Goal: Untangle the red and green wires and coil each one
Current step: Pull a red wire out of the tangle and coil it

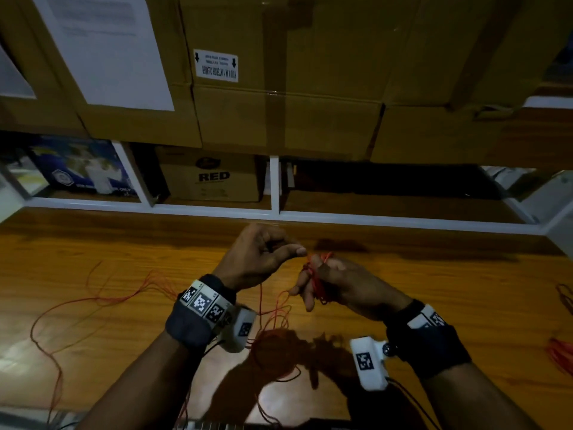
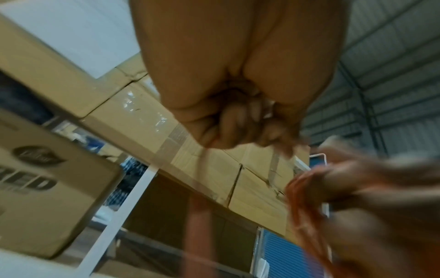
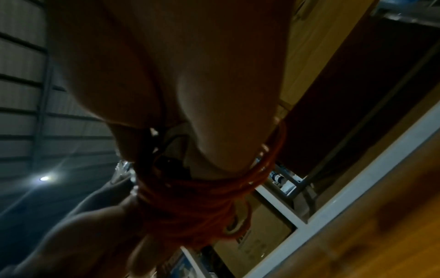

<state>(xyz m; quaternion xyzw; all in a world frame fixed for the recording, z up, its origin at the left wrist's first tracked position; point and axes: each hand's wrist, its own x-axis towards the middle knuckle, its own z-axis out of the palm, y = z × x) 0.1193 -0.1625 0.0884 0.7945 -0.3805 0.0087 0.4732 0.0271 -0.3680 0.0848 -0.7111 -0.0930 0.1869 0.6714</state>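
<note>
The red wire is wound in several loops around the fingers of my right hand, held up over the wooden table. The right wrist view shows this coil tight around the fingers. My left hand is just left of it, its thumb and fingers pinching a red strand that runs to the coil. In the left wrist view the left fingers are curled and the coil is blurred. The loose red wire trails left and loops under my hands. I see no green wire.
Cardboard boxes are stacked on a white-framed shelf behind the table. At the right edge of the table lie a red wire bundle and a dark wire.
</note>
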